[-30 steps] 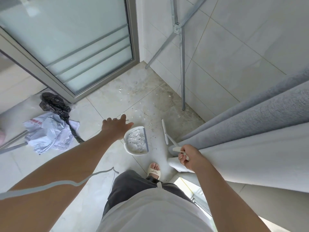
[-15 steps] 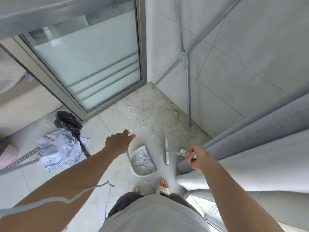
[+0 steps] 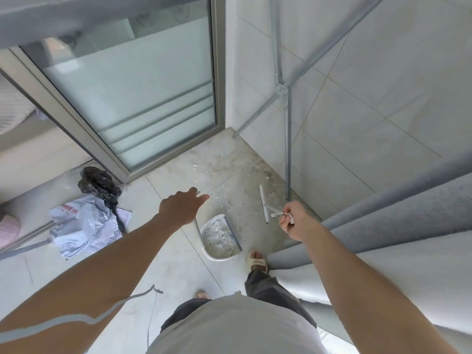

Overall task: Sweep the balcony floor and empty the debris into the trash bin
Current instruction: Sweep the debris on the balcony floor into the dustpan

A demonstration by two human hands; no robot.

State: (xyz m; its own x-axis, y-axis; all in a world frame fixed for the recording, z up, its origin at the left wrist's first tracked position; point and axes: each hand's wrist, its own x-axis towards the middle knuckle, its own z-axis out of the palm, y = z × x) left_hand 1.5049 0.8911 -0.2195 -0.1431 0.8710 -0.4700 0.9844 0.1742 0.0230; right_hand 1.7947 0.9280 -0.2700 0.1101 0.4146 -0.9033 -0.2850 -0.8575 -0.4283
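A white long-handled dustpan (image 3: 221, 254) stands on the balcony tiles by my sandalled foot, holding pale debris (image 3: 219, 233). Its thin handle (image 3: 197, 229) rises to my left hand (image 3: 178, 208), which grips the top. My right hand (image 3: 293, 221) grips the upper end of a white broom's handle. The narrow broom head (image 3: 263, 203) hangs just right of the dustpan, over dusty tiles with scattered white flecks (image 3: 217, 172). No trash bin is in sight.
A black plastic bag (image 3: 99, 184) and a crumpled printed bag (image 3: 84, 227) lie on the floor to the left. A frosted sliding door (image 3: 143, 98) closes the far side. A metal rack pole (image 3: 288, 149) stands by the tiled wall. Grey blankets (image 3: 388, 221) hang on the right.
The view has risen and pulled back. Both hands have lifted with it, and the dustpan and broom head now sit closer to my feet.
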